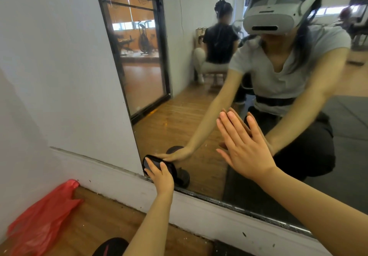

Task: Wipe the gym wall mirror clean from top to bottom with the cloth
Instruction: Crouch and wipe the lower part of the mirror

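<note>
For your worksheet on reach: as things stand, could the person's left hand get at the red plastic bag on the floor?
Probably yes. The left hand presses the cloth on the mirror's bottom corner, and the red plastic bag lies on the floor below and to its left, with nothing between them. It would first have to leave the cloth.

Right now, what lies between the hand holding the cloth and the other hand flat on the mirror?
In the head view, only bare mirror glass lies between the left hand, pressing the dark cloth at the bottom corner, and the right hand.
</note>
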